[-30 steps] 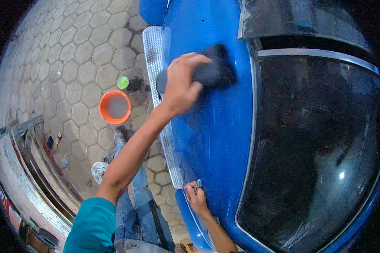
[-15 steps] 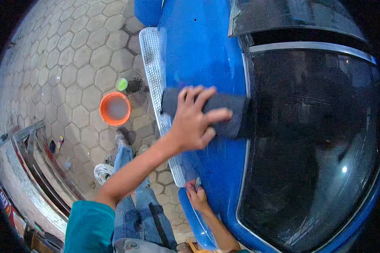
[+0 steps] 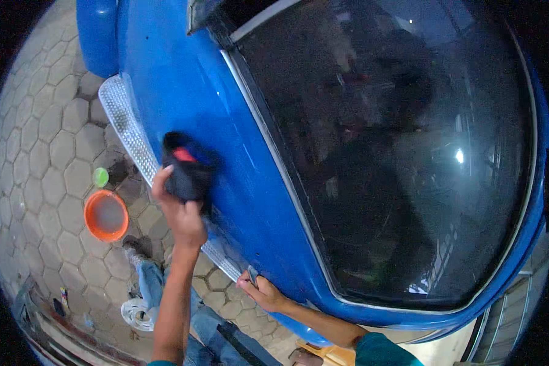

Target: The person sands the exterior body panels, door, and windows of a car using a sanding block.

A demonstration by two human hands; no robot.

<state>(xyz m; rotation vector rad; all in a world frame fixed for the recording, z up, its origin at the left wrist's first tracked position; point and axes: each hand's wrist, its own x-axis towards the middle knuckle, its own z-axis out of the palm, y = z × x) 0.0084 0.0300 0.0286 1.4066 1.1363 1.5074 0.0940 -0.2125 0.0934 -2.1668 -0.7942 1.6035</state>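
My left hand [image 3: 183, 213] grips a bunched dark cloth [image 3: 192, 177] by its near end. The cloth is blurred, with a red patch showing in its fold, and lies against or just over the blue car body [image 3: 177, 79]. My right hand [image 3: 265, 293] rests by the near end of a clear ridged plastic strip [image 3: 128, 116] along the body's edge. Between its thumb and fingers is a small thin grey piece [image 3: 252, 274], too small to name. The large dark car window [image 3: 396, 146], edged in silver trim, lies to the right.
On the hexagonal paving [image 3: 67, 134] to the left stand an orange basin [image 3: 107, 215] of cloudy water and a small green-topped tub [image 3: 100, 177]. My jeans-clad legs are below. A white ring-shaped object [image 3: 137, 314] sits near my foot, a yellow object [image 3: 326, 354] at the lower edge.
The cloth, earlier spread flat under my open left hand, is now bunched in its grasp. My view has turned, so the car appears tilted. The right hand stays by the strip's near end.
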